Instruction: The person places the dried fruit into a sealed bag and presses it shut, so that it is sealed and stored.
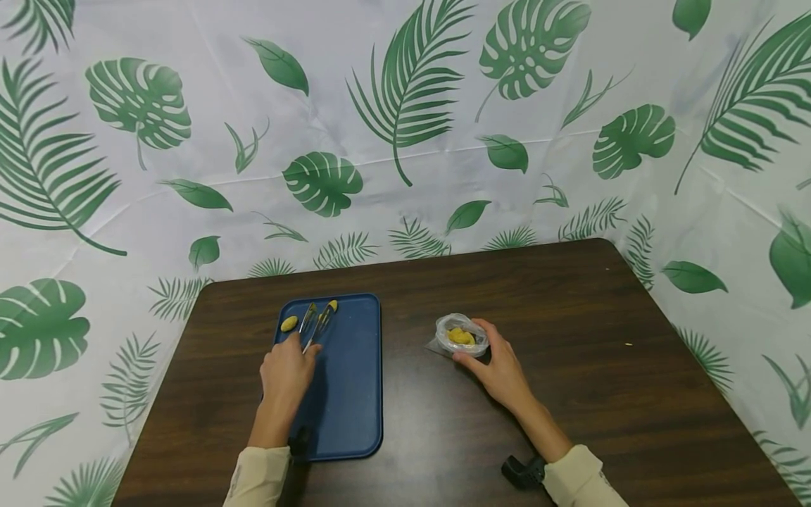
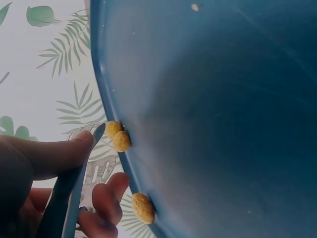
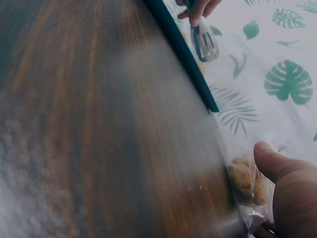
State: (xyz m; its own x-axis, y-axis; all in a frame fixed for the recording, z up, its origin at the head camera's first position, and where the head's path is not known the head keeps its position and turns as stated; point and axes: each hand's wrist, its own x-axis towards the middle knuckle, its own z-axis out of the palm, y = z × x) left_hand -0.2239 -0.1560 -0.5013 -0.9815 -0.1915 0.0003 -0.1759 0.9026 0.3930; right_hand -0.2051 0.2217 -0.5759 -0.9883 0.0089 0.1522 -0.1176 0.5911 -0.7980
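Note:
My left hand grips a pair of metal tongs over the far left part of a blue tray. The tongs' slotted ends stand apart, close to the small yellow-brown food pieces by the tray's far edge. In the left wrist view, two such pieces sit side by side and a third lies apart. To the right, my right hand holds the side of a clear plastic bag between thumb and fingers. The bag stands with its mouth wide, and yellow pieces show inside.
Tray and bag stand on a dark wood table, with bare wood between them. A small yellow crumb lies right of the bag. Behind the table hangs a white cloth with green leaf prints.

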